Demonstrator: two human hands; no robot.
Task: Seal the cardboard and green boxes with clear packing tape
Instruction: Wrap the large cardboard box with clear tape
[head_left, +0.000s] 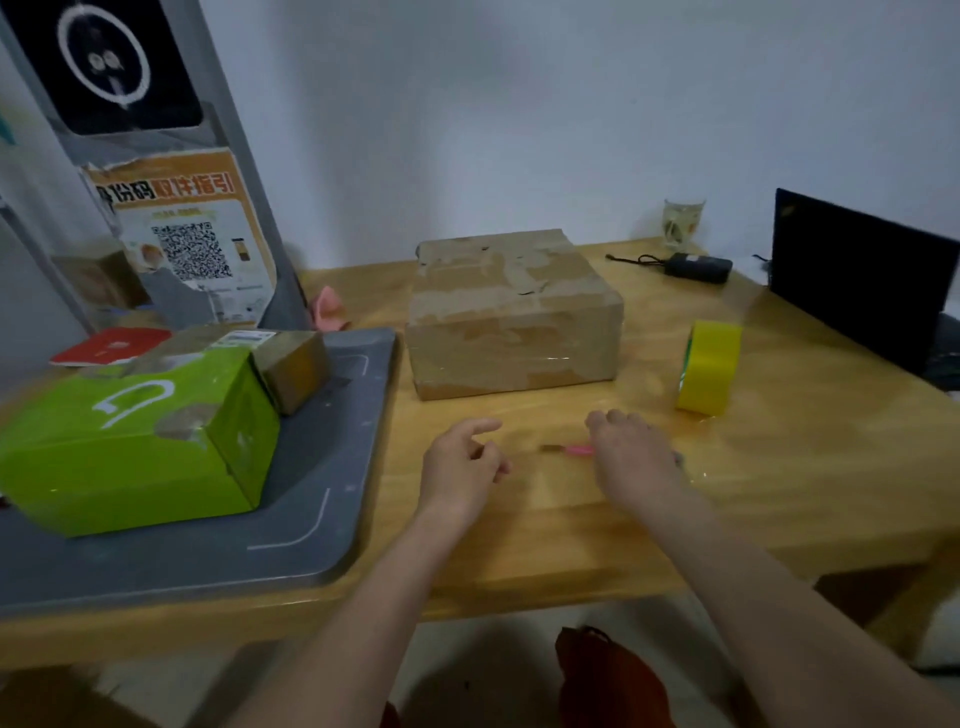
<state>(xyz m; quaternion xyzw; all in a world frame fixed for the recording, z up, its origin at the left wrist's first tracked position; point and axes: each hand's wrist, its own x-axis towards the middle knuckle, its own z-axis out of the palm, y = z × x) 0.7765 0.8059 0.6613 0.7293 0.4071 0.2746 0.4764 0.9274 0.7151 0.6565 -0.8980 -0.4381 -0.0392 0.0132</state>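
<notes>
Both hands (462, 462) (631, 457) hover over the wooden table (545, 525). The right seems to cover a blurred pink tool (569, 449). Tape roll (709, 366) stands right of the cardboard box (511, 317)

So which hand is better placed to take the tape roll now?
The right hand. The tape roll stands on the table's right side, just beyond it; the left hand is farther, near the table's middle, holding nothing.

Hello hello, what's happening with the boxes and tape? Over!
Left hand loosely curled, empty; right hand over pink cutter, grip unclear. Cardboard box, green box untouched. Tape roll standing right. Nothing blocking.
</notes>
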